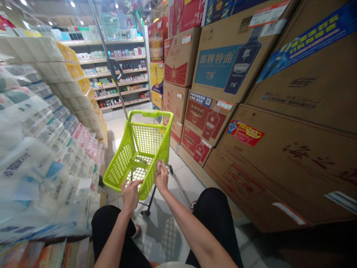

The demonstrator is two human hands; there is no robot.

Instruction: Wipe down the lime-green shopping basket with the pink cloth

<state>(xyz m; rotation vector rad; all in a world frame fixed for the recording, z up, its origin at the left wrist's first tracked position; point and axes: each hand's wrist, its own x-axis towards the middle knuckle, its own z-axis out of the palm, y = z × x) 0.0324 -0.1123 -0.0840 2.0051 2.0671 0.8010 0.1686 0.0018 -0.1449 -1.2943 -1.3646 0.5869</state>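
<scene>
A lime-green shopping cart (125,128) with a lattice basket stands between my knees. My left hand (130,195) is closed over the near rim of the basket, its fingers reaching to the inside. A crumpled greyish-brown cloth (159,166) is bunched in my right hand (161,181), which presses it against the outer right side of the basket. The basket holds no goods that I can see. Dark legs with small wheels (145,213) carry it, and its lower frame is partly hidden.
Stacked cartons (217,67) form a wall on the right. Wrapped tissue packs (47,175) are piled on the left. Behind the cart a metal pole with a dark handle (115,70) leans, and shelves of small goods (117,74) stand at the back.
</scene>
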